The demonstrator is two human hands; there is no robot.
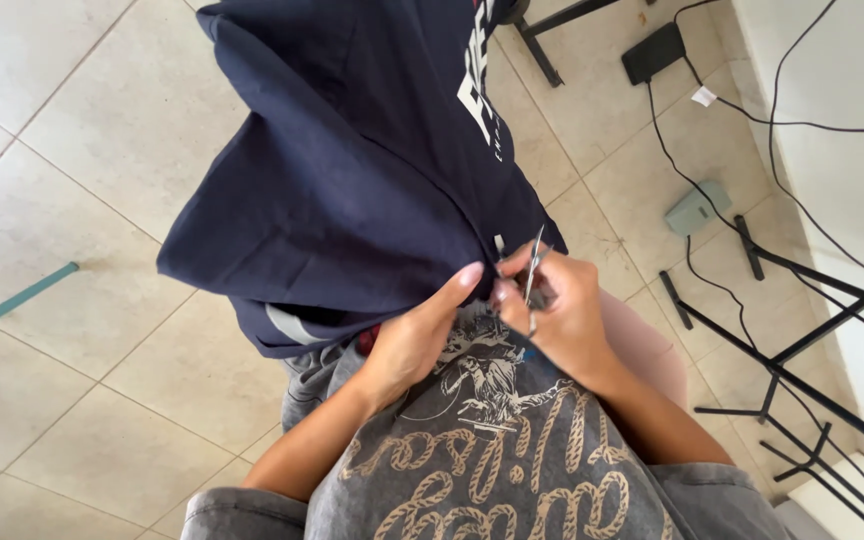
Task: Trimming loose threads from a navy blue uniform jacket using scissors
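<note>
- Left hand (414,335) pinches the navy garment (352,160) taut.
- Right hand (552,310), grip clamped on small snips (533,262); cut close, blades clear of cloth.

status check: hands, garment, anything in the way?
Left hand pinching navy garment edge. Right hand holding small scissors at it. Nothing blocking.

Navy garment (352,170) – white print; grey shirt (492,450) – tan rope pattern; beige floor tiles (72,150).
</note>
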